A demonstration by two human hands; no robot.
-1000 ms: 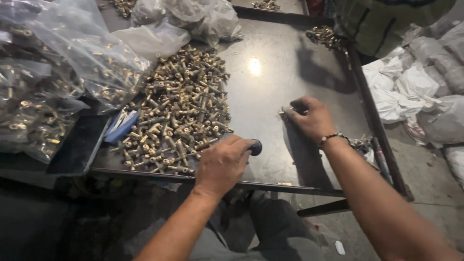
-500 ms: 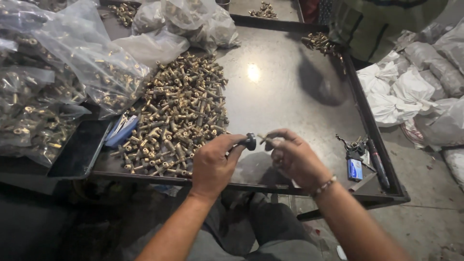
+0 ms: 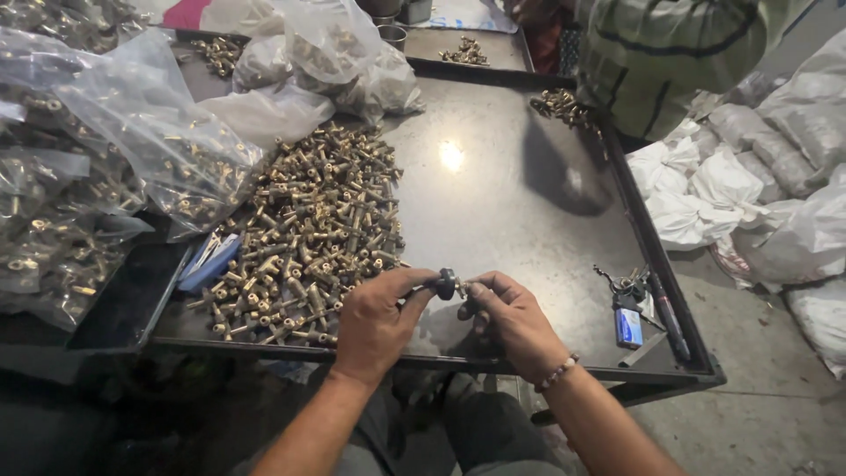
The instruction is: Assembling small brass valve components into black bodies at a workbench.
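brass-looking fittings [image 3: 313,229], glossy metal tray [image 3: 520,203]

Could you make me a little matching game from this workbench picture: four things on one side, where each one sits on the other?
Things:
1. brass fittings pile
2. black knob
3. keys
4. clear bags

Places:
A. right edge of the tray
B. between left hand and right hand
C. far left, stacked
D. tray, left of centre

Pairs: 1-D, 2-B, 3-A, 4-C
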